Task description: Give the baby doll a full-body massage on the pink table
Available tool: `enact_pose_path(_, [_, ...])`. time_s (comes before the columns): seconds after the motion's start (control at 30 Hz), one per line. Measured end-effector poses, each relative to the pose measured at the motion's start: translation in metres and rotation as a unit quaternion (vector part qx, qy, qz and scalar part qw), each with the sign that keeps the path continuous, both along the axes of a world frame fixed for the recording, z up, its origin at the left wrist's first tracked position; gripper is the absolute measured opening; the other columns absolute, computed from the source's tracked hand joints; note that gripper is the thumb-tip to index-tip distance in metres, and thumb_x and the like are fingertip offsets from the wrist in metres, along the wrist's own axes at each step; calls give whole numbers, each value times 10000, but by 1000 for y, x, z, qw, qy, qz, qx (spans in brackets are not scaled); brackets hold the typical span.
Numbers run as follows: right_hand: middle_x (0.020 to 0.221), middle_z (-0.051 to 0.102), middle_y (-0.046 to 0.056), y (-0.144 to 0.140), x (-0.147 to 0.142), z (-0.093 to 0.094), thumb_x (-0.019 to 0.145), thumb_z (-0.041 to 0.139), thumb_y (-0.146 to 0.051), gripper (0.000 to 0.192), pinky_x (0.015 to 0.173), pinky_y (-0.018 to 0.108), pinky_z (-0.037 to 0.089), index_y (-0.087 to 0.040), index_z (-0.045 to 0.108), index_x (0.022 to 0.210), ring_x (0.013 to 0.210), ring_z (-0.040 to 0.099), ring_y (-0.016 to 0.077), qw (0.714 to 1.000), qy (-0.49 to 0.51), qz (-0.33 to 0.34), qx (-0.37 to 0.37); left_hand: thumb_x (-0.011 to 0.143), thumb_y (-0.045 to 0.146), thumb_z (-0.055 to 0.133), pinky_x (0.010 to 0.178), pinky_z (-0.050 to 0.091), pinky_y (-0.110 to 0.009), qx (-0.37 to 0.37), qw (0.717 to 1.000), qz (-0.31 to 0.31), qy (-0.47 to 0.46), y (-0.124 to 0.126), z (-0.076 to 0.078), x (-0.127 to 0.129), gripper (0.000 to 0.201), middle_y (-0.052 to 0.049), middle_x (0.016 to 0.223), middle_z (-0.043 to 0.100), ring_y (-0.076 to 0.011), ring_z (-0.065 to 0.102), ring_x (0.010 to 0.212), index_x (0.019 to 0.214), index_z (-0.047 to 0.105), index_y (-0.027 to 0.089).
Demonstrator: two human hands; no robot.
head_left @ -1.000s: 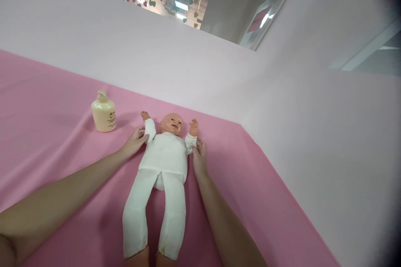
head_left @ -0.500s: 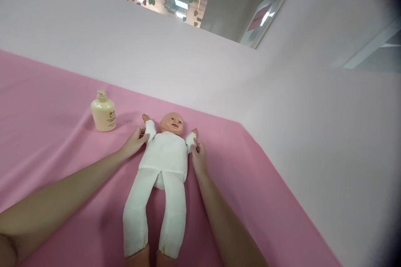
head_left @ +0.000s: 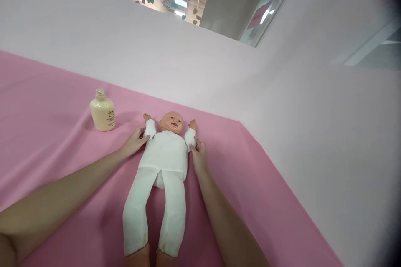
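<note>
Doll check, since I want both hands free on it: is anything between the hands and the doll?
Nothing visible: the left hand and right hand touch the doll at its sleeves.

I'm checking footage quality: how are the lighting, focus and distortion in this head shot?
Head view: soft, even light, faint shadows beside the doll and bottle; wide-angle bending of the walls, dark vignette at the right edge; ceiling lamps glare; hands and doll fairly sharp.
</note>
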State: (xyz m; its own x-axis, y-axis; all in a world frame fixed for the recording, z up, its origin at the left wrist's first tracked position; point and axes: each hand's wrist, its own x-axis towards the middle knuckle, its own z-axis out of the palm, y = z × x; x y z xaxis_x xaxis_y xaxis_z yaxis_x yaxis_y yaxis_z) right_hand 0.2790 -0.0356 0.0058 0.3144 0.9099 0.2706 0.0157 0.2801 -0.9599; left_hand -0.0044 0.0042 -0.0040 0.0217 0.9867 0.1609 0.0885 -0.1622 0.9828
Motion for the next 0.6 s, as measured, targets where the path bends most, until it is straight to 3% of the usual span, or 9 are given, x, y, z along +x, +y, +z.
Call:
enact_pose_path(0.17, [989, 727, 2, 0, -1, 2, 628, 675, -183, 328, 867, 337, 507, -242, 636, 948, 943, 659, 182, 994, 102, 26, 20, 567, 211, 743, 770, 479, -348, -13, 985, -65, -158, 4, -1, 1, 461, -20, 896, 702, -208, 651, 823, 990, 559, 212])
enact_pose_path(0.33, [778, 712, -19, 1, 0, 1, 560, 635, -130, 187, 815, 313, 517, -228, 646, 717, 826, 661, 168, 986, 157, 58, -14, 533, 151, 784, 807, 500, -346, -27, 971, -137, -194, -1, 5, -1, 292, -56, 932, 731, -238, 667, 946, 708, 555, 198])
enact_pose_path(0.4, [815, 721, -14, 1, -1, 1, 572, 638, -136, 207, 814, 308, 516, -230, 661, 754, 834, 661, 164, 987, 150, 57, -18, 535, 157, 798, 806, 501, -340, -25, 973, -135, -187, -4, 7, -1, 288, -62, 948, 734, -239, 666, 955, 684, 554, 194])
enact_pose_path(0.6, [956, 720, 9, -1, -4, 2, 688, 657, -253, 267, 820, 319, 509, -235, 663, 955, 901, 648, 178, 996, 74, 39, 4, 645, 240, 743, 689, 460, -294, 3, 985, -82, -154, -6, 8, 1, 300, -15, 859, 677, -183, 628, 797, 904, 597, 201])
